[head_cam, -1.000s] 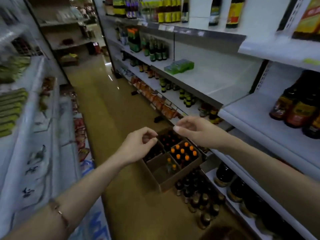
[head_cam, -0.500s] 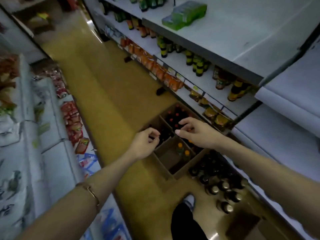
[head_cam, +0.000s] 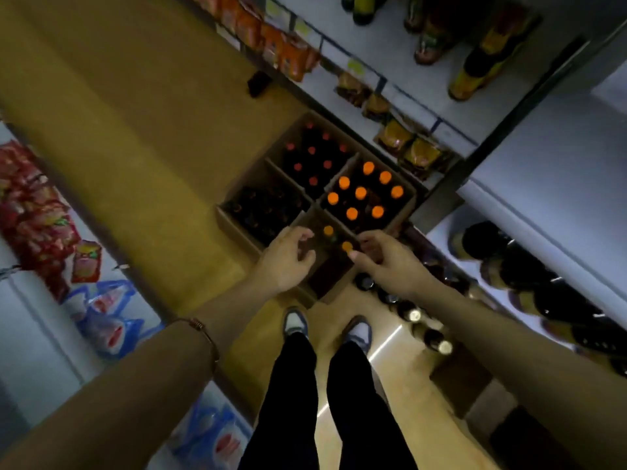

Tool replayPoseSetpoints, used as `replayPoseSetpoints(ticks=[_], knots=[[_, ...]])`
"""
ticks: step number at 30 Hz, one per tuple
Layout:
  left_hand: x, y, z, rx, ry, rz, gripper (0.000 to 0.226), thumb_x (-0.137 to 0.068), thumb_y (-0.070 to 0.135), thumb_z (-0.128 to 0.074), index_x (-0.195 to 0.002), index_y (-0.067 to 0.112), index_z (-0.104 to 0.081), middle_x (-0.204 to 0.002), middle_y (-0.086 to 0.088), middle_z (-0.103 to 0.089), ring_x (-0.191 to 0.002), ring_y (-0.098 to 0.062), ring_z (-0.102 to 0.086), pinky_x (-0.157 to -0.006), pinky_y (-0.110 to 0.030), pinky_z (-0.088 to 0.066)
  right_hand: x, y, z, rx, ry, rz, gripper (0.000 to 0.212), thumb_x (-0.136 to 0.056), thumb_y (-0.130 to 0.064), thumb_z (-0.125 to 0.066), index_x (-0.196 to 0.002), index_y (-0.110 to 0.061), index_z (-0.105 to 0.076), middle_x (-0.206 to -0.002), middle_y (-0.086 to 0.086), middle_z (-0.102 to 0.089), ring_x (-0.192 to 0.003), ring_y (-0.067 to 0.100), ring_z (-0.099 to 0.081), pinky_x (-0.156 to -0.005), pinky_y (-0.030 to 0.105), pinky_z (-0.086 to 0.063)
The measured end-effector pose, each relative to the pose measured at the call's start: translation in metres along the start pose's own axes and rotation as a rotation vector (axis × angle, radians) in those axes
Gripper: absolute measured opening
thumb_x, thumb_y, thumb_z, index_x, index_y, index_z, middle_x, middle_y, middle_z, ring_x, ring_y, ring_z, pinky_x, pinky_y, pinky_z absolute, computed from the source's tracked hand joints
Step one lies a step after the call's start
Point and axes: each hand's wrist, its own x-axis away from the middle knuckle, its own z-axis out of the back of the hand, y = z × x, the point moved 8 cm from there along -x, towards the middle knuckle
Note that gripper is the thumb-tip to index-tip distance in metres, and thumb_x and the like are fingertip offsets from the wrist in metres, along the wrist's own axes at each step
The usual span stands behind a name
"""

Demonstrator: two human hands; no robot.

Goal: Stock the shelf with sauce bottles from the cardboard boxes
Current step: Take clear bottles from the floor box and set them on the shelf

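Yellow-brown floor runs down the aisle. Red snack packets and blue-white bags lie at left. Orange pouches hang at far centre. Two blue-white shoes and black trousers near bottom.

Shop aisle, grocery kind. We stand on a yellow-brown floor running between two runs of pale metal shelving. Upper right of the frame: shelf edges carry price-label strips, with orange packets hanging in a row and dark bottles with yellow labels standing above. Lower right: large dark bottles on a low shelf. Left edge: red snack packets and blue-and-white bags. At centre, open cardboard boxes of capped bottles sit on the floor, more bottles standing loose beside them.
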Motion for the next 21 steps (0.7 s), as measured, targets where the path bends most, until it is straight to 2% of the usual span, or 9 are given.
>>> replayPoseSetpoints(ticks=[3,7,10,13,16,18,21], knots=[[-0.039,-0.03,-0.023,-0.038,-0.047,-0.032,0.042,-0.098,0.026,-0.052,-0.139,0.02,-0.043,-0.139,0.0,-0.039,-0.121,-0.017,-0.049,-0.101,-0.031,-0.045,-0.037,0.046,-0.025,0.04,0.007,-0.056,0.054,-0.095,-0.04,-0.057,-0.14,-0.013,-0.043,-0.131,0.008,-0.051,-0.115,0.022,-0.054,-0.096,0.035,-0.045],[-0.087,-0.079,-0.058,-0.049,-0.024,0.002,0.044,-0.099,0.022,-0.05,-0.142,0.016,-0.042,-0.139,-0.004,-0.041,-0.122,-0.02,-0.049,-0.101,-0.038,-0.046,-0.093,0.096,-0.062,0.089,0.002,-0.073,0.056,-0.094,-0.046,-0.055,-0.14,-0.015,-0.042,-0.128,0.01,-0.055,-0.109,0.021,-0.056,-0.093,0.04,-0.047],[-0.118,-0.116,-0.094,-0.042,-0.055,0.025,0.046,-0.099,0.022,-0.049,-0.143,0.018,-0.04,-0.141,-0.002,-0.038,-0.123,-0.02,-0.048,-0.1,-0.036,-0.047,-0.129,0.135,-0.089,0.12,0.001,-0.106,0.057,-0.096,-0.045,-0.053,-0.142,-0.015,-0.038,-0.131,0.01,-0.048,-0.106,0.025,-0.058,-0.088,0.04,-0.05],[-0.15,-0.143,-0.124,-0.074,-0.092,-0.027,0.047,-0.097,0.021,-0.052,-0.143,0.019,-0.041,-0.142,-0.002,-0.038,-0.126,-0.019,-0.046,-0.104,-0.034,-0.044,-0.162,0.17,-0.109,0.147,-0.004,-0.121,0.064,-0.094,-0.045,-0.055,-0.147,-0.017,-0.032,-0.145,0.009,-0.036,-0.115,0.03,-0.055,-0.09,0.031,-0.046],[-0.187,-0.165,-0.144,-0.134,-0.089,-0.074,0.051,-0.095,0.02,-0.056,-0.144,0.02,-0.04,-0.145,-0.003,-0.037,-0.132,-0.019,-0.041,-0.108,-0.029,-0.036,-0.192,0.201,-0.123,0.102,0.022,-0.122,0.071,-0.092,-0.038,-0.062,-0.149,-0.015,-0.027,-0.153,0.01,-0.023,-0.131,0.034,-0.042,-0.102,0.034,-0.039],[-0.214,-0.179,-0.157,-0.146,-0.078,-0.054,0.058,-0.093,0.021,-0.059,-0.146,0.02,-0.034,-0.149,-0.005,-0.033,-0.136,-0.022,-0.036,-0.112,-0.035,-0.033,-0.209,0.223,-0.131,0.114,0.049,-0.156,0.075,-0.092,-0.035,-0.064,-0.151,-0.014,-0.022,-0.155,0.011,-0.019,-0.139,0.032,-0.03,-0.11,0.035,-0.032],[-0.256,-0.206,-0.185,-0.1,-0.133,0.066,0.077,-0.088,0.03,-0.064,-0.151,0.024,-0.02,-0.155,-0.007,-0.024,-0.142,-0.027,-0.027,-0.116,-0.047,-0.028,-0.233,0.25,-0.144,0.153,0.048,-0.202,0.071,-0.093,-0.025,-0.063,-0.151,-0.011,-0.024,-0.152,0.014,-0.025,-0.136,0.033,-0.035,-0.109,0.034,-0.032]])
